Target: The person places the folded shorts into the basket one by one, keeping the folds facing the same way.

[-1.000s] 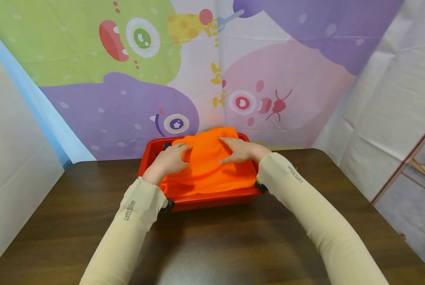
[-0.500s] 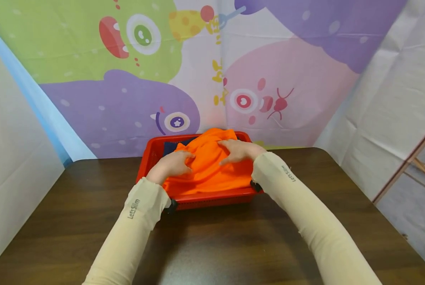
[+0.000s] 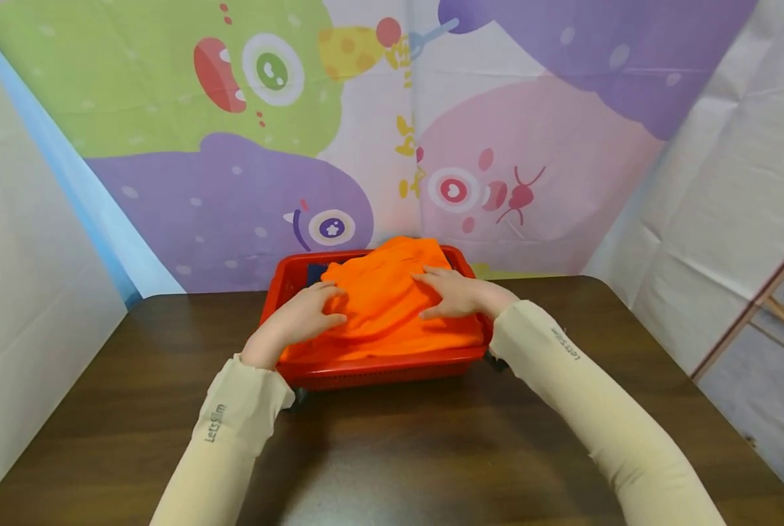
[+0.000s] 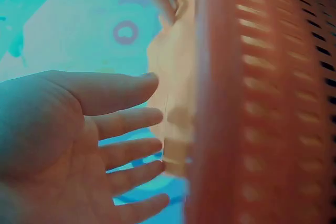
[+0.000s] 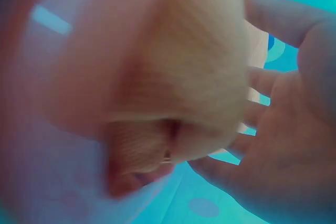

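Observation:
An orange cloth [image 3: 385, 292], slightly wrinkled, lies in a red plastic basket [image 3: 392, 363] and rises against its back side. My left hand [image 3: 299, 318] is over the basket's left side, fingers spread near the cloth; in the left wrist view the palm shows nothing held, and the fingertips lie close to the cloth. From the right, my right hand [image 3: 460, 294] reaches over the cloth with loosely spread fingers. Whether its fingertips touch the fabric I cannot tell. A dark blue piece [image 3: 316, 272], apparently fabric, peeks out at the basket's back left corner.
The basket stands near the back edge of a dark wooden table [image 3: 392, 453]. Behind it hangs a backdrop [image 3: 267, 197] printed with cartoon monsters. White sheeting [image 3: 681, 204] flanks the right side.
Half a second ago the cloth was more bunched and more dark blue showed; now it spreads flatter and wider. My left hand has shifted left and my right hand slightly right, so they are farther apart.

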Tool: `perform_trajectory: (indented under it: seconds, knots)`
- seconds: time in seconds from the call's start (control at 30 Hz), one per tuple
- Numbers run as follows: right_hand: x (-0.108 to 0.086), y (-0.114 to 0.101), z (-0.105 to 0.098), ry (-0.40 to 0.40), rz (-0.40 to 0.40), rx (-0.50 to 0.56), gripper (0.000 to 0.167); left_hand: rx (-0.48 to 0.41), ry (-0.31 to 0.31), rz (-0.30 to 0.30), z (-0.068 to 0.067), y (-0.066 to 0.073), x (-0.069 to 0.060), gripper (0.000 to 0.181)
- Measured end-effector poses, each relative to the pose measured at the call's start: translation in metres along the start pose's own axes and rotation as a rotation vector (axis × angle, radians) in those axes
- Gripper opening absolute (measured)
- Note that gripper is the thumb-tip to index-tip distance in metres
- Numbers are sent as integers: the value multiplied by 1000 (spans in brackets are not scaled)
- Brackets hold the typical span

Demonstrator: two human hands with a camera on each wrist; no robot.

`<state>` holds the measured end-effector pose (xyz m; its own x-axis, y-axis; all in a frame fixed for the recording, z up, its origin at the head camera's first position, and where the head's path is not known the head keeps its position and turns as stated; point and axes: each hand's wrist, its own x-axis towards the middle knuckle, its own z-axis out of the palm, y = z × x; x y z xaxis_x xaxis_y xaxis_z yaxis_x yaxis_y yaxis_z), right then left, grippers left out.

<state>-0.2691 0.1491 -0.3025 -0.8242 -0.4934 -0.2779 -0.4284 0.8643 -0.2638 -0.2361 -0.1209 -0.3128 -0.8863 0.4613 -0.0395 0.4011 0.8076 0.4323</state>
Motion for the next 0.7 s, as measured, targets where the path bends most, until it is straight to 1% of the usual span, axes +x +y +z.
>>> perform_trajectory:
  seconds: [0.07,0.13,0.3,0.4,0.5,0.63,0.7]
  knots:
    - [-6,2,4,9,2,-6,78,-11,5,-5,2,-3,-9,51]
    - [-12,3,9,26,-6,-10,78,-27,-4,-22,5,-7,-16,53]
    - [-16,10,23,82,-32,9,79,-78,-21,-60,15,-14,-26,61]
    - [-16,13,32,98,-42,21,79,-110,-43,-72,21,-17,-28,66]
    - [-15,14,38,103,-42,34,79,-119,-67,-81,27,-18,-26,70]
    - [-13,15,42,112,-41,40,79,-93,-99,-122,30,-17,-23,74]
    - [-12,14,43,115,-42,20,78,-74,-121,-143,29,-15,-21,76]
